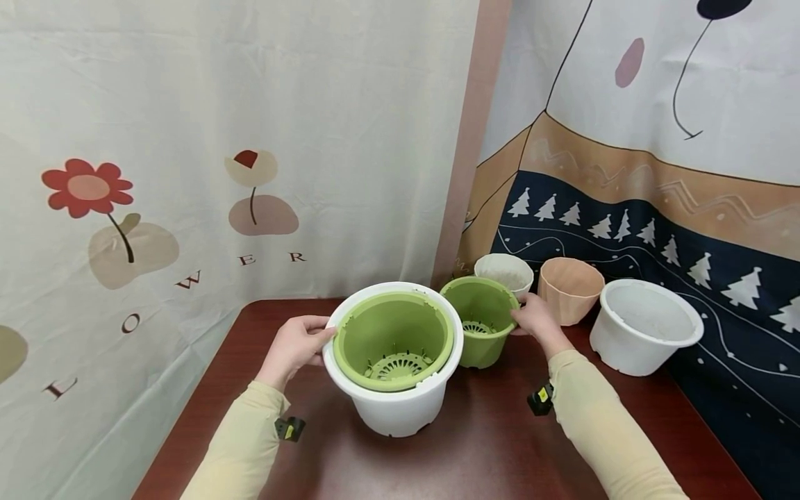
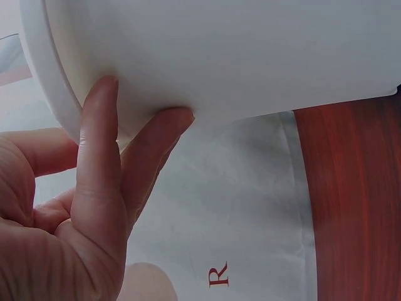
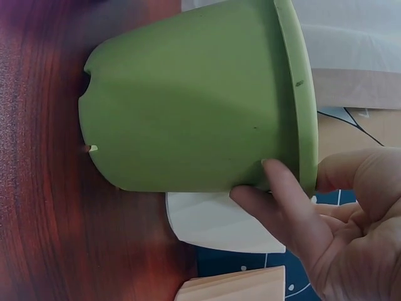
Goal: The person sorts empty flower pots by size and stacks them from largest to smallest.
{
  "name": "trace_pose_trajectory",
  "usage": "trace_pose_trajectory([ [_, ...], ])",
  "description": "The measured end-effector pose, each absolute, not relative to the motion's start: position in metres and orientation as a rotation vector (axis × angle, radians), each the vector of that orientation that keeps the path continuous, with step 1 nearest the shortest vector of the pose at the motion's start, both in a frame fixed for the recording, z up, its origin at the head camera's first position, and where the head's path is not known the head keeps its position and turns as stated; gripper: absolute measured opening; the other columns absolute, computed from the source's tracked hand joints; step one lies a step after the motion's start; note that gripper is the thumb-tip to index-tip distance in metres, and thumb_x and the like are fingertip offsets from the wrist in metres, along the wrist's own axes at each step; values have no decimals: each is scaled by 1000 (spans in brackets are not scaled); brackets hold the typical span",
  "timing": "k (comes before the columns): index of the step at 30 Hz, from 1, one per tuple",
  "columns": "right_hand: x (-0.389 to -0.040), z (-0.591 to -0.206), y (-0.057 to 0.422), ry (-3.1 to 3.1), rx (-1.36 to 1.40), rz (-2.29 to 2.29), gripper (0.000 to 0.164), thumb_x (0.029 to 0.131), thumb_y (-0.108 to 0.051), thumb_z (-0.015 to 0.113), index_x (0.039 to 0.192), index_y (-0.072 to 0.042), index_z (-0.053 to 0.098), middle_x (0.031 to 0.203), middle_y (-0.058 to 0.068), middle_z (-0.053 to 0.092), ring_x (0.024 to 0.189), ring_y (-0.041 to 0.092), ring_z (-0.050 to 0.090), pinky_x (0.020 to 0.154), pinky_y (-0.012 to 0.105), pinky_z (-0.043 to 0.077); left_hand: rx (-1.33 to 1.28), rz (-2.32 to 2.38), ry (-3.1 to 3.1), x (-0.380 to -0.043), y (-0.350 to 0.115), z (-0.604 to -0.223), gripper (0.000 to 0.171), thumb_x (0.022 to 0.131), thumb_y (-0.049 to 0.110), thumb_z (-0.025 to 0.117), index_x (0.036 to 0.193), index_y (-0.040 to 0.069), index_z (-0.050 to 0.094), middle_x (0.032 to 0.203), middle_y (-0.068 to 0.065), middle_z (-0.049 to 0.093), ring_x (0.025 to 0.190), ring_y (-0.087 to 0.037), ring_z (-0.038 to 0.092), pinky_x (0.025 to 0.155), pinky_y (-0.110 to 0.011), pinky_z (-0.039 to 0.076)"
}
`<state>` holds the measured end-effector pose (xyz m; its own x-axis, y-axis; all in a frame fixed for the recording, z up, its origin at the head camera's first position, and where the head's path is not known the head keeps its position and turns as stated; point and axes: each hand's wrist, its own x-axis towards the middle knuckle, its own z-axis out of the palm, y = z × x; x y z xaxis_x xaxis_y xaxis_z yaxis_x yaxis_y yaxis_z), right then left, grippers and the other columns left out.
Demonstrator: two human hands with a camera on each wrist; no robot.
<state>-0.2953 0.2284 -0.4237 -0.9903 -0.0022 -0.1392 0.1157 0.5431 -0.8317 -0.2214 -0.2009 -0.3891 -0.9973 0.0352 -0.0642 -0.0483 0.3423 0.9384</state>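
My left hand [image 1: 298, 349] grips the rim of a large white flower pot [image 1: 400, 415] on its left side, with fingers under the lip in the left wrist view. Nested inside that pot sits a green flower pot [image 1: 392, 333] with a slotted bottom. To its right, a second, smaller green flower pot [image 1: 478, 305] is pinched at its right rim by my right hand [image 1: 536, 321]. In the right wrist view two fingertips [image 3: 274, 172] press the outer wall of this green pot [image 3: 194, 100] below its lip. The two rims overlap in the head view.
Behind the smaller green pot stands a white ribbed pot [image 1: 505, 269]. A peach faceted pot [image 1: 570, 288] and a white oval-looking pot [image 1: 646, 326] stand at the right of the dark red table [image 1: 475, 444]. Printed curtains [image 1: 350, 139] hang along the table's back and right sides.
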Motion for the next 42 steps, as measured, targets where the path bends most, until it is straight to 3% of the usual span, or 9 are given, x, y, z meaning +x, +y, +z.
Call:
trace_pose_trajectory([
  [8, -296, -424, 229, 2625, 129, -1457, 40, 94, 3, 46, 132, 14, 47, 113, 36, 55, 79, 29, 68, 70, 42, 62, -17, 1752, 2524, -221, -201, -389, 38, 95, 5, 64, 127, -14, 57, 99, -24, 69, 69, -22, 70, 60, -37, 62],
  [16, -288, -429, 240, 2609, 129, -1529, 49, 94, 4, 45, 138, 20, 34, 118, 42, 54, 77, 26, 67, 65, 38, 62, -10, 1766, 2514, -221, -200, -388, 38, 95, 4, 64, 127, -15, 57, 99, -25, 69, 69, -22, 70, 60, -37, 62],
  [22, -278, -429, 248, 2567, 126, -1586, 48, 95, 4, 43, 139, 21, 32, 122, 42, 52, 77, 22, 67, 70, 40, 62, -7, 1765, 2511, -221, -200, -387, 38, 96, 4, 63, 127, -15, 57, 100, -25, 69, 69, -22, 70, 62, -38, 62],
  [27, -272, -428, 254, 2539, 122, -1614, 48, 98, 2, 42, 140, 22, 29, 127, 44, 48, 80, 21, 67, 69, 35, 62, -9, 1756, 2520, -221, -200, -387, 38, 96, 5, 63, 127, -15, 56, 100, -25, 69, 69, -22, 70, 61, -37, 62],
  [36, -265, -432, 263, 2558, 128, -1610, 45, 100, -1, 45, 138, 21, 33, 126, 43, 49, 80, 22, 66, 66, 33, 62, -3, 1737, 2533, -221, -200, -387, 37, 96, 5, 63, 126, -14, 57, 98, -23, 69, 69, -21, 69, 60, -36, 62],
  [42, -261, -432, 268, 2564, 112, -1602, 45, 100, -2, 47, 138, 20, 36, 128, 41, 50, 77, 18, 68, 69, 38, 62, -6, 1744, 2528, -220, -200, -388, 37, 96, 5, 63, 127, -15, 57, 99, -24, 69, 69, -22, 70, 60, -36, 62],
])
